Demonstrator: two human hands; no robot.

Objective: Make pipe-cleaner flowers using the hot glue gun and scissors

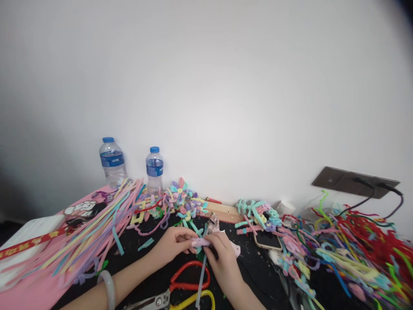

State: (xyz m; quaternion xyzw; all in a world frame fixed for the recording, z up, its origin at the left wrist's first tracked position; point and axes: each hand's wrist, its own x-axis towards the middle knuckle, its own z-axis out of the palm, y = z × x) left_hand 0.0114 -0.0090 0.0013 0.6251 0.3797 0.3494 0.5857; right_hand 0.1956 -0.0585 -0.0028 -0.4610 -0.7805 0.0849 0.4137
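Note:
My left hand (172,246) and my right hand (222,258) meet over the dark table (155,275), fingers pinched together on a small pale lilac pipe-cleaner piece (200,242). A grey-blue pipe cleaner (201,277) hangs down from it between the hands. My left wrist wears a pale bangle (108,286). Just below the hands lie scissors (180,289) with red and yellow handles. Behind the hands are pastel pipe-cleaner flowers (183,202).
Long pastel pipe cleaners (93,232) fan over a pink sheet on the left. A tangle of coloured pipe cleaners (348,254) fills the right. Two water bottles (112,162) (154,169) stand by the wall. A phone (267,241) lies face down; a wall socket (353,181) holds cables.

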